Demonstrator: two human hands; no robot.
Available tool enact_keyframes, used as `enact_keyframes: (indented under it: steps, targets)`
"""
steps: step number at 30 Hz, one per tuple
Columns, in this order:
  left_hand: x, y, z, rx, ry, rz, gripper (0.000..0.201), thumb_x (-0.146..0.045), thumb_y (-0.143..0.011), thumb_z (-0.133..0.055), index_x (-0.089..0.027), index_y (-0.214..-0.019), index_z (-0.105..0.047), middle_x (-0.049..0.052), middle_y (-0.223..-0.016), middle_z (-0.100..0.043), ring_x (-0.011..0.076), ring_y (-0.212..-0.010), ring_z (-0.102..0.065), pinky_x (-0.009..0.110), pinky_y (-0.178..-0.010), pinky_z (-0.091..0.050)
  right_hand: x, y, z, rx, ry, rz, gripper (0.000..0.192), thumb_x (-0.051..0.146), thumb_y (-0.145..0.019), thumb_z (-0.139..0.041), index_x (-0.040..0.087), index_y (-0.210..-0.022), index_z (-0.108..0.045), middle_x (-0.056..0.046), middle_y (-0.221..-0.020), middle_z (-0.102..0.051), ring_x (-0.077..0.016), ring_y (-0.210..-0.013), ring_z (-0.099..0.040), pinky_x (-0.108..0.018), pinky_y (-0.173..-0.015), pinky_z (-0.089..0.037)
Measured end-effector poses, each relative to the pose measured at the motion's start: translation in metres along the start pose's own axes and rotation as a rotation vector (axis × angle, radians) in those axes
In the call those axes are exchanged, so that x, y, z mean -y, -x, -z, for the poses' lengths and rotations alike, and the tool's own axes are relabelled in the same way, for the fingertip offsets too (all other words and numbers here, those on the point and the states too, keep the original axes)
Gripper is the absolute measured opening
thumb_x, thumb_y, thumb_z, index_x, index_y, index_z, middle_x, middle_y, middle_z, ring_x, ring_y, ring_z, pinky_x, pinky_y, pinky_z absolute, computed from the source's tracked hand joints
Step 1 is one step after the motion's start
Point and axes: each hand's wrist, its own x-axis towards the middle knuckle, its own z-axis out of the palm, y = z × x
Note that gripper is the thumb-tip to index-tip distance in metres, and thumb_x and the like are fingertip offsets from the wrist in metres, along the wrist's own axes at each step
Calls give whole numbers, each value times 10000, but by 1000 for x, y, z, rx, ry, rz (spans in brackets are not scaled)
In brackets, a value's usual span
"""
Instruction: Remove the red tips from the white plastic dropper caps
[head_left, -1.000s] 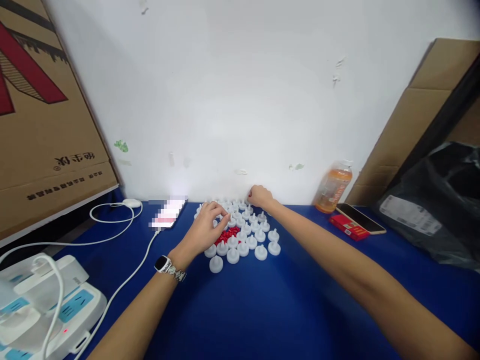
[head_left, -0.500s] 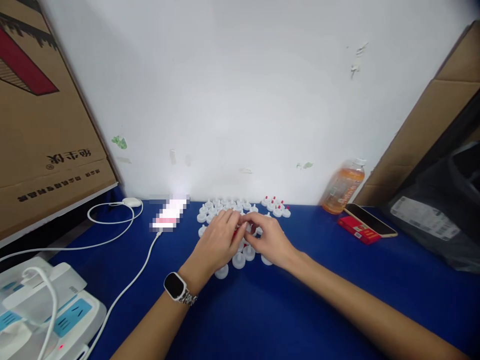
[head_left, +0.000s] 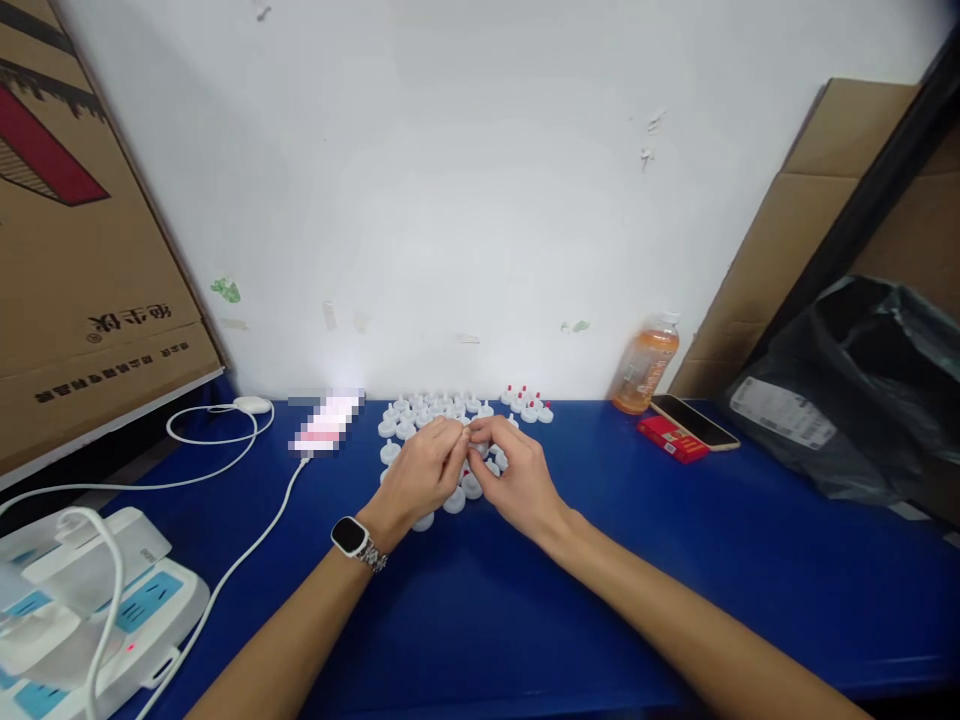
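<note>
Pinching together, the left hand [head_left: 424, 470] and right hand [head_left: 510, 475] are meeting fingertip to fingertip over the small white plastic caps [head_left: 431, 412] on the blue table [head_left: 525, 610]; what they grip is hidden.

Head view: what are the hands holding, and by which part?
Left hand and right hand pinch something small between their fingertips above the white caps; what it is and where the grip sits cannot be told.
</note>
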Motion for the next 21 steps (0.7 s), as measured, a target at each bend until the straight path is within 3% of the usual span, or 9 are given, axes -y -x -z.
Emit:
enact_keyframes:
  steps: [4, 7, 8, 12, 14, 17, 21]
  targets:
    - [-7, -2, -3, -187, 149, 192, 396, -365, -1014, -311, -211, -661, -404, -14, -621, -445, 140, -588, -444, 293, -592, -365, -1, 1, 0, -50, 61, 47, 125, 132, -881, -491, 225, -889, -573, -76, -1055, -633, -189, -1012, -620, -312, -906, -497]
    - [2, -3, 8, -405, 194, 405, 460, -449, -1016, -264, -217, -628, -348, -26, -562, -377, 137, -541, -389, 285, -533, -312, -12, 0, 7, -109, 122, -20, 122, 124, -856, -498, 208, -874, -585, -78, -1028, -626, -189, -961, -620, -314, -884, -494]
    - [8, -2, 12, -420, 183, 425, 458, -457, -1018, -249, -215, -649, -374, -22, -582, -396, 143, -559, -400, 283, -540, -317, -16, -1, 10, -139, 120, -55, 108, 135, -850, -512, 204, -871, -593, -72, -1014, -634, -188, -939, -621, -314, -874, -494]
    - [31, 5, 18, -41, -64, 256, 340, -434, -982, -394, -213, -789, -566, 34, -799, -573, 215, -812, -511, 341, -732, -401, -31, -3, 19, -176, 52, -218, 113, 247, -858, -564, 202, -924, -645, -51, -989, -683, -185, -903, -629, -315, -835, -504]
    - [36, 8, 14, 91, -152, 222, 303, -451, -955, -449, -227, -874, -638, 57, -907, -600, 251, -911, -519, 389, -816, -409, -37, -3, 22, -179, 62, -244, 146, 291, -849, -583, 201, -920, -673, -66, -1031, -673, -201, -963, -618, -316, -824, -502]
    - [34, 8, 6, 147, -153, 213, 330, -470, -954, -442, -240, -953, -679, 69, -944, -595, 265, -952, -522, 422, -869, -414, -50, -7, 28, -193, 172, -254, 170, 317, -819, -611, 192, -883, -706, -81, -1000, -639, -213, -956, -599, -319, -800, -484]
    - [25, 5, 5, 112, -101, 200, 344, -436, -971, -413, -225, -894, -674, 65, -908, -595, 254, -927, -511, 418, -866, -420, -77, -25, 40, -57, 214, -312, 179, 315, -828, -579, 177, -865, -686, -19, -750, -637, -161, -708, -587, -277, -692, -456]
